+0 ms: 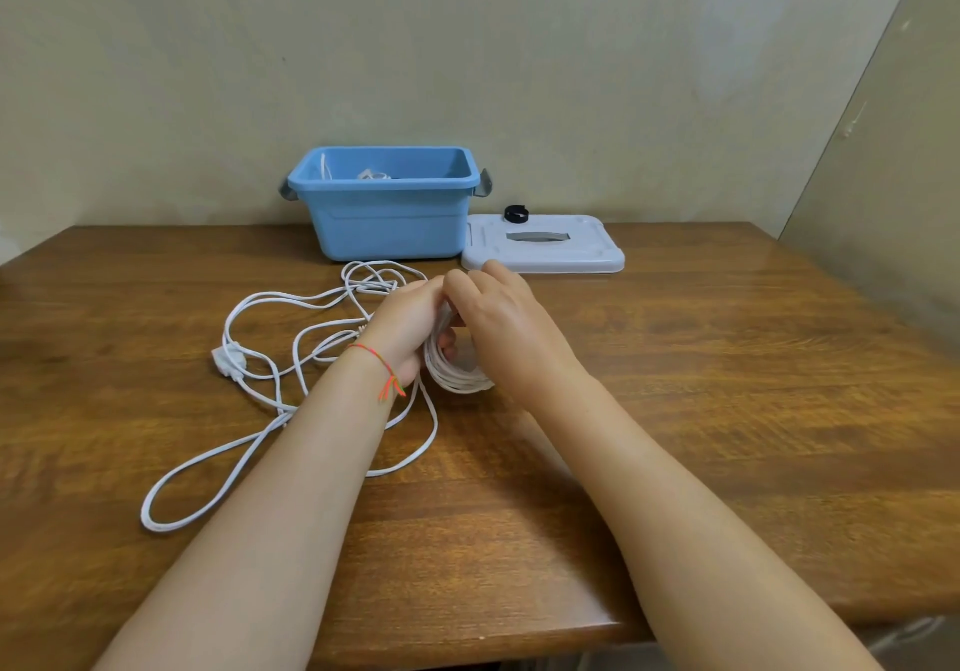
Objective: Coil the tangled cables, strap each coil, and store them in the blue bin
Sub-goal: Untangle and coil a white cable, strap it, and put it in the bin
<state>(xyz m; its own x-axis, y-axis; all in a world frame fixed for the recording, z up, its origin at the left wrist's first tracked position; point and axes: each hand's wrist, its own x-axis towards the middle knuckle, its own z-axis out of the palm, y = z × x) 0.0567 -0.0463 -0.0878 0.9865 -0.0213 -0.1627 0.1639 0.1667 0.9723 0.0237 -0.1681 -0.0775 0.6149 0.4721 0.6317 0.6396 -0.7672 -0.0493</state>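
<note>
Plain beige walls enclose a brown wooden table, at whose far edge a blue bin is set with its lid off; some white cable is seen inside it, though how it is bundled cannot be told. Just right of the bin, touching or nearly touching it, a pale grey lid is laid flat, and a black strap rolled into a ring rests at its far edge. Near the middle of the table a partly wound white coil is gripped by the left hand, whose fingers are curled round the turns; a red and green thread bracelet is worn on that wrist. The right hand is held against the coil from the right with its fingers curled over the top, but whether cable is pinched by them cannot be told. Loose white cable is sprawled in loops to the left and near side, with a connector plug lying among them
</note>
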